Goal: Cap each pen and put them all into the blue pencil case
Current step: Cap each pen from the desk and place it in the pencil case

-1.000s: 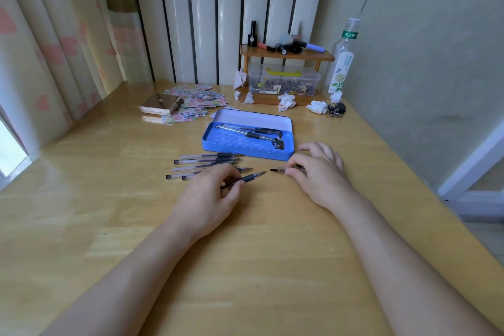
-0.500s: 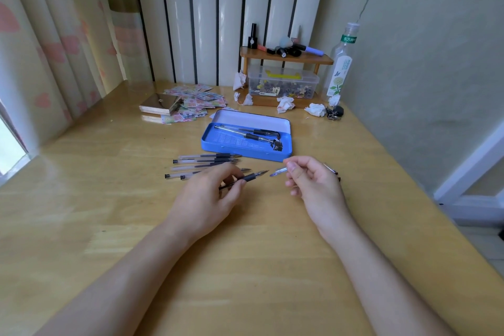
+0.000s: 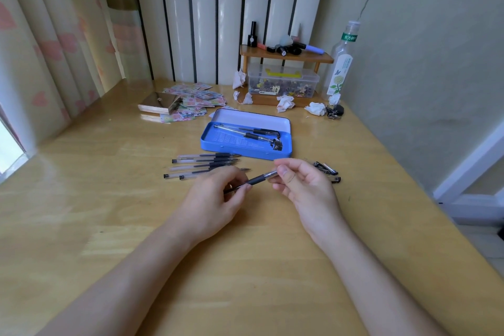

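Observation:
My left hand (image 3: 215, 199) grips a black pen (image 3: 256, 179) by its barrel, tip pointing right. My right hand (image 3: 302, 185) pinches a clear cap (image 3: 272, 173) over the pen's tip; how far the cap sits on it I cannot tell. The open blue pencil case (image 3: 218, 142) lies just beyond my hands with two capped pens (image 3: 245, 132) inside. Several uncapped pens (image 3: 201, 165) lie in a row left of the case. Loose caps (image 3: 327, 170) lie on the table right of my right hand.
A gold box (image 3: 159, 102) on scattered stickers (image 3: 201, 98) sits at the back left. A small wooden shelf (image 3: 286, 56) with cosmetics, a clear storage box (image 3: 283, 82), crumpled tissues (image 3: 315, 108) and a tall bottle (image 3: 339, 65) stand at the back right. The wall runs along the table's right edge.
My right hand picked a cap off the table, lifted it and brought it left onto the tip of the pen in my left hand. The left hand rose slightly.

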